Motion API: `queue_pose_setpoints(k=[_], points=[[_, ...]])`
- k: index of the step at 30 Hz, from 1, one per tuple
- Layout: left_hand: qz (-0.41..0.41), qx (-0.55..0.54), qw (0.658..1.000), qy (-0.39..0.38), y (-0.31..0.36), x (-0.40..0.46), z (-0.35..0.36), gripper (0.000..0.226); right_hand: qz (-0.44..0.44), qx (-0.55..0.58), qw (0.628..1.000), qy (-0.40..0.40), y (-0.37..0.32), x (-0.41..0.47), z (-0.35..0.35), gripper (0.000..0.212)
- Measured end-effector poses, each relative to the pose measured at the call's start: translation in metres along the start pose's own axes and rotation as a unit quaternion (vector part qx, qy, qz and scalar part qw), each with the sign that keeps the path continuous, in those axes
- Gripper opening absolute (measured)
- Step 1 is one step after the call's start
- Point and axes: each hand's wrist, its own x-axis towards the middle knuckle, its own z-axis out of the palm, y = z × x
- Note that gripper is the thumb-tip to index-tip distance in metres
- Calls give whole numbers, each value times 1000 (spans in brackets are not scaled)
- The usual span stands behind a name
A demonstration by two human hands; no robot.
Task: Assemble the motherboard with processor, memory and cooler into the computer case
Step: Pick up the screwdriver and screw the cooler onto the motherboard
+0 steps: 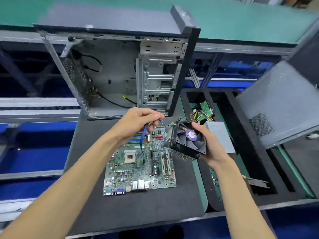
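We cannot read the purple label on the cooler (188, 139), and its heatsink fins are mostly hidden beneath the fan. Our right hand (209, 144) grips the cooler by its side, tilted, above the right edge of the motherboard (139, 168). Our left hand (136, 124), raised over the board's far end, pinches a blue cable (144, 135) that hangs down to the board. The motherboard lies flat on the dark mat (134, 209). The open computer case (120, 73) stands behind it.
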Motion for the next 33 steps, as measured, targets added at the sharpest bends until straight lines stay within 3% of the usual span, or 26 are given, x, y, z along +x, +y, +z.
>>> queue_pose_setpoints(k=[4,8,11,14,19,22,27,33], points=[[13,-21,1000,-2,0,7,14,20,-9,7,1000,23,-1,-12,-8,39],[17,2,999,-38,0,14,36,17,14,-61,997,53,-6,-19,-23,44],[25,131,991,-16,-5,25,56,14,25,-108,991,81,-6,-25,-36,44],[73,285,956,23,-14,36,74,4,9,-100,991,92,-5,-34,-52,43],[115,450,883,-69,-22,51,106,12,-8,-65,991,118,-11,-50,-83,41],[100,419,900,-65,-19,61,129,13,-14,-57,989,135,-13,-58,-103,43],[135,330,934,18,-6,81,171,15,5,-80,988,131,-17,-74,-133,46],[144,166,973,68,10,103,215,16,54,-121,978,163,-18,-95,-168,49]])
